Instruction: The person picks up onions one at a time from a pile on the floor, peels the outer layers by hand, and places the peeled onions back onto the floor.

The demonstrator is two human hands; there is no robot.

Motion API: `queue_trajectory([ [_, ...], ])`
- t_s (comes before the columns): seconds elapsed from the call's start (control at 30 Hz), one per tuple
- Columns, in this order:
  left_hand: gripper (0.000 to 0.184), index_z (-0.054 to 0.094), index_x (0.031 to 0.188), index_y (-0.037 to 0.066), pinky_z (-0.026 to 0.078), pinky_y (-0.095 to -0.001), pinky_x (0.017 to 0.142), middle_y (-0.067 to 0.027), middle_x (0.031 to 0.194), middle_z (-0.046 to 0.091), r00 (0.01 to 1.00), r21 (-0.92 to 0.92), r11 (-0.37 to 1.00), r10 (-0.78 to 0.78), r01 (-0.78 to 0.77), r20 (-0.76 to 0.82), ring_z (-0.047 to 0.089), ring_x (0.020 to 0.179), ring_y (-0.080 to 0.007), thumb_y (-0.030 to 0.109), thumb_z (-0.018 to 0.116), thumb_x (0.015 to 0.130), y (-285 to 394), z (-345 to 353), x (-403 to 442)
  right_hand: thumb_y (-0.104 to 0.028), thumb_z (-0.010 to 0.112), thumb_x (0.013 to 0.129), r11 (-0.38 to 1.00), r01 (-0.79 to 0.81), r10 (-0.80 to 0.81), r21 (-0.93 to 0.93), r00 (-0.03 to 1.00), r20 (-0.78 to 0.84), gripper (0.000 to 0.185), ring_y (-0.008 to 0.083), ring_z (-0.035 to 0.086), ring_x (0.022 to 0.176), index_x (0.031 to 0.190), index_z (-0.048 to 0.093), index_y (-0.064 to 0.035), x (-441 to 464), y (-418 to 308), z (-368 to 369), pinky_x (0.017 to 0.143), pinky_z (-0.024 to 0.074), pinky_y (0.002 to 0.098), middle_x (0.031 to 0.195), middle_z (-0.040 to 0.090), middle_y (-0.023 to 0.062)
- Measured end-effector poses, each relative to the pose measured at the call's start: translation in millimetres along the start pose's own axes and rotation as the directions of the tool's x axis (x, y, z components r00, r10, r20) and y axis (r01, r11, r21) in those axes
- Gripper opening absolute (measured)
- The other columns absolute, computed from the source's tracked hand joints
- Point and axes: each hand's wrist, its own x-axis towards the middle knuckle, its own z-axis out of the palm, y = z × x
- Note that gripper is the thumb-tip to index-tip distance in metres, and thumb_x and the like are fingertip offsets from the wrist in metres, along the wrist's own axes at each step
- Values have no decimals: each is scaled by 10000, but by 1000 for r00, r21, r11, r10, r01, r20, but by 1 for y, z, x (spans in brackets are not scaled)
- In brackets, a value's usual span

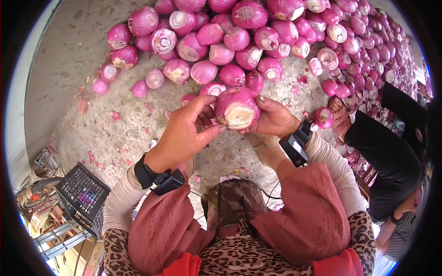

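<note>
Fingertips of the left hand point(179, 133) and right hand point(275, 118) close on a red onion point(237, 106) from either side, the two-handed grip holding it above the concrete floor point(119, 149), pale cut end facing the person. Just beyond lies a broad heap of red onions point(246, 16). Skin scraps are scattered about; a loose onion point(324, 117) lies near another person's bare foot point(340, 120). Off to the left sits a black plastic crate point(84, 193).

Bright, diffuse light; soft shadows on concrete floor point(230, 156). Fisheye bowing, black corners. Bluish-white glare lower left. Far red onions point(386, 50) softer, upper right.
</note>
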Motion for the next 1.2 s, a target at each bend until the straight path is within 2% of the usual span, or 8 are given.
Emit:
queue_trajectory([
  [0.27,495,497,1211,29,499,-314,677,-112,897,616,1000,15,1000,25,-25,-15,621,773,-194,100,712,771,-2,0,-1,-346,689,821,997,68,-67,34,997,-25,742,249,464,1241,1383,338,-13,5,0,10,1071,335,412,1340,475,117],
  [0.33,489,500,1208,23,498,-317,673,-121,907,614,999,18,1000,26,-25,-25,618,778,-195,110,710,775,1,0,-1,-317,692,824,998,66,-66,10,998,-8,724,245,471,1231,1381,343,-14,5,-1,11,1052,359,408,1333,479,113],
  [0.53,463,527,1139,-10,496,-362,643,-144,942,577,979,370,921,169,-117,-110,611,749,-283,174,723,762,8,3,-2,-241,684,841,982,133,-139,-134,990,-32,665,216,485,1205,1377,347,-39,7,2,23,1011,397,376,1296,493,89],
  [0.6,477,540,1133,-42,499,-352,739,-176,1009,595,976,512,851,191,-113,-101,613,883,-303,186,732,761,17,3,-4,-227,684,843,971,146,-156,-187,987,-39,646,204,492,1187,1368,351,-48,9,4,22,998,407,366,1276,500,80],
  [0.73,474,549,1127,-59,503,-378,750,-194,1033,599,963,575,800,257,-169,-75,613,891,-345,186,725,761,18,3,-3,-199,675,857,951,146,-167,-271,984,-55,595,170,510,1129,1346,362,-66,10,6,27,952,434,333,1225,516,61],
  [0.8,449,566,1114,-37,507,-404,656,-156,959,588,911,680,686,407,-261,-61,610,766,-323,216,698,768,13,4,-2,-201,671,862,956,126,-155,-265,984,-90,589,162,515,1116,1345,362,-66,8,5,30,937,441,324,1221,518,59],
  [1.13,439,556,1131,-63,510,-379,716,-156,962,593,930,744,609,364,-275,46,613,813,-305,173,664,777,16,1,-1,-222,665,872,930,92,-164,-357,970,-178,566,140,553,1040,1328,373,-58,7,4,29,843,492,300,1163,548,46],
  [1.2,414,564,1140,-70,514,-404,739,-212,1033,607,944,739,621,324,-263,64,620,848,-359,108,656,777,19,0,-1,-223,667,870,933,73,-151,-352,968,-200,568,142,557,1033,1325,373,-55,7,4,29,841,494,300,1160,549,50],
])
